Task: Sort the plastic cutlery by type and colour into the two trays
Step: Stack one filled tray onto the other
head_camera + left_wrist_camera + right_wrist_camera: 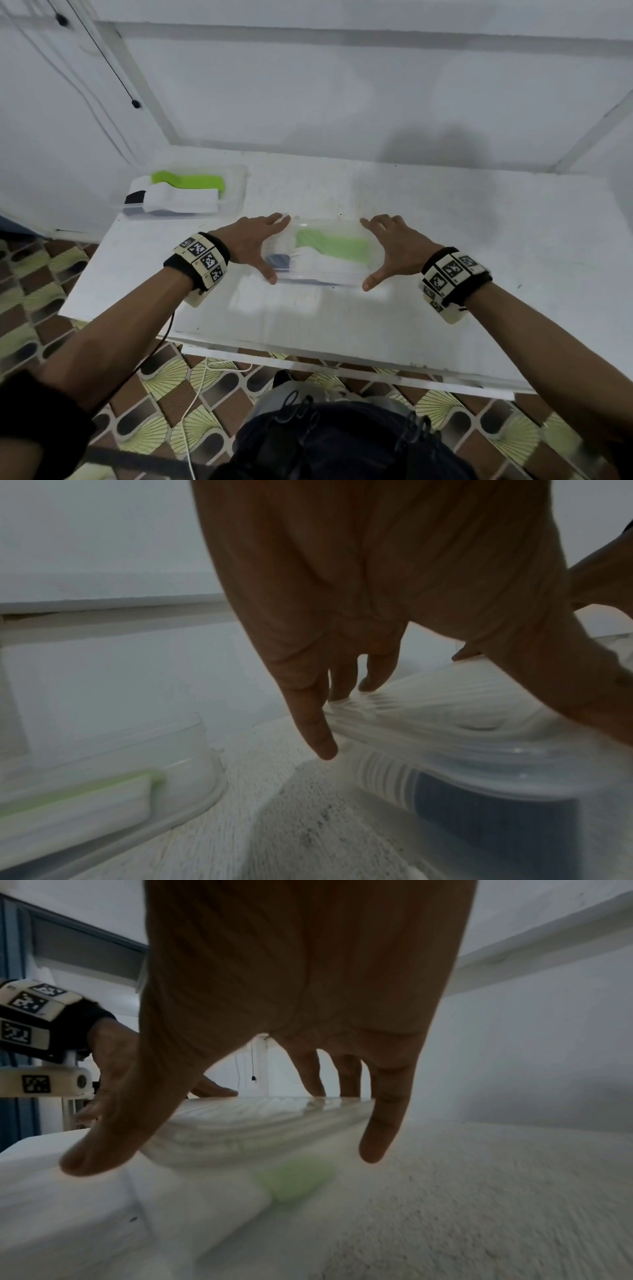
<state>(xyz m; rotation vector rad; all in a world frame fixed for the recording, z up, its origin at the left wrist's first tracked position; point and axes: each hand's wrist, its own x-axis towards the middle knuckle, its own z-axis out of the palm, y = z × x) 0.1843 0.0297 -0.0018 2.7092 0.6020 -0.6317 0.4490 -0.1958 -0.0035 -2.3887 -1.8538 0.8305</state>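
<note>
A second tray point(236, 202) (cutlery sorted inside) sits back-left on the table point(479, 240).

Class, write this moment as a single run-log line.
left hand: open, at near tray's left end | right hand: open, at right end | near tray: on table | far tray: untouched

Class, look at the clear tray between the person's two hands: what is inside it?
Inside the near tray lie green cutlery, white cutlery and dark blue cutlery. Motion blur hides their types and count.
</note>
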